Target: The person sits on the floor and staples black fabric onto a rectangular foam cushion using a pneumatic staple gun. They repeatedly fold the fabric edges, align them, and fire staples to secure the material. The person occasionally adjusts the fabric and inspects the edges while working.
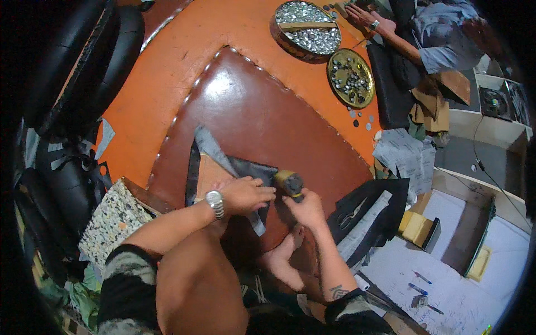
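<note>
My right hand is wrapped round the short handle of a mallet with a dark, brass-coloured head. Its head is beside the corner of a tan panel that has black leather-like material folded along its edges. Across this piece lies my left hand, palm down with the fingers stretched out. A grey fabric strip runs over the panel and passes under the left hand. Everything rests on a brown padded board edged with shiny studs. My left hand hides part of the panel.
At the far side stand a round tin of shiny metal pieces and a gold tray of small round parts. Scissors lie on black material at the right. Another person's hand shows far right. Black cushions are stacked left.
</note>
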Demonstrator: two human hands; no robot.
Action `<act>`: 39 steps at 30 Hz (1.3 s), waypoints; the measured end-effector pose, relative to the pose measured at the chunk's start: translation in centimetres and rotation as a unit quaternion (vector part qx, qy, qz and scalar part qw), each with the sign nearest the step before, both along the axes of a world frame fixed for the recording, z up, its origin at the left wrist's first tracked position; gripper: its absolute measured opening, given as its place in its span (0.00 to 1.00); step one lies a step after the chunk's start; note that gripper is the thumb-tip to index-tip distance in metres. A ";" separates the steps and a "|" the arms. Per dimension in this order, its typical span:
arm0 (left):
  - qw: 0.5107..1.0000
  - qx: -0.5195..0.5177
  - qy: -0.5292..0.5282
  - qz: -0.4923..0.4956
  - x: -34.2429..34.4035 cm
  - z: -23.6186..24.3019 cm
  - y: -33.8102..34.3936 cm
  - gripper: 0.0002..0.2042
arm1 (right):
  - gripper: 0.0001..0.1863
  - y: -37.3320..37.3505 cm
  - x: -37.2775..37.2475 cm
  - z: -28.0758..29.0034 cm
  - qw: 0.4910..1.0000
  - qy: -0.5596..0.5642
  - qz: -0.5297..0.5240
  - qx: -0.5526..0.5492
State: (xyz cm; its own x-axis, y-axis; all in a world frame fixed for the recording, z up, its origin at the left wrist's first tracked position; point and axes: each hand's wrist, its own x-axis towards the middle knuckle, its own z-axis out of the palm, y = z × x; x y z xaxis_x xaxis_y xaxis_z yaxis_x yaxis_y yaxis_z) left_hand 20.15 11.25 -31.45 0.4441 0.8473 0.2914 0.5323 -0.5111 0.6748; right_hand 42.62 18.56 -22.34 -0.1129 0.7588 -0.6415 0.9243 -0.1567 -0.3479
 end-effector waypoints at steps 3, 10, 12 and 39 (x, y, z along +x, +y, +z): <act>0.958 -0.049 -0.008 0.282 -4.2 1.5 -2.1 0.05 | 0.29 3.0 1.7 0.0 0.995 -0.064 -0.010 0.080; 0.753 -0.309 -0.123 0.568 -11.0 -2.5 -5.7 0.14 | 0.36 4.2 -4.6 -4.5 0.928 0.104 0.163 0.317; 0.741 -0.290 -0.129 0.591 -9.3 -3.5 -5.1 0.15 | 0.36 1.6 -7.0 -6.0 0.940 0.168 0.178 0.238; 0.948 -0.269 -0.032 0.166 -13.0 -2.3 4.2 0.10 | 0.10 11.3 -12.2 -15.3 0.981 0.191 0.014 -0.016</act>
State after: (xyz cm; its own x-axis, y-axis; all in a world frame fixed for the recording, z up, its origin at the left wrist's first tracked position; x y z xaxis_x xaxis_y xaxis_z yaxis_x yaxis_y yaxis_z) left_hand 7.16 15.49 -33.74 0.1224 0.9708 -0.2061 0.5527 0.1058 0.8267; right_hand 30.41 29.89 -37.65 -0.3715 0.7319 -0.5712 0.7310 -0.1488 -0.6660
